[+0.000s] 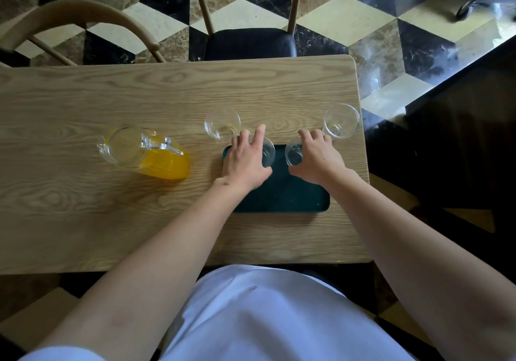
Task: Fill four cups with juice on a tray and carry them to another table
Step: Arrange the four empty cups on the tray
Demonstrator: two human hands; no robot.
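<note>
Your grip [247,158] on the left and your right hand [317,158] each curl round an empty cup on the dark tray [282,196], two more [222,124] wait on the bench (jug [145,152] untouched), so filling and carrying remain.

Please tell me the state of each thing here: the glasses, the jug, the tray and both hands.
Left hand: grips a glass over the tray.
Right hand: grips another glass over the tray.
Glass in left hand: upright, empty.
Glass in right hand: upright, empty.
Far left glass: on the table, empty.
Far right glass: on the table, empty.
Jug: upright, holds orange juice.
Tray: flat on the table.
</note>
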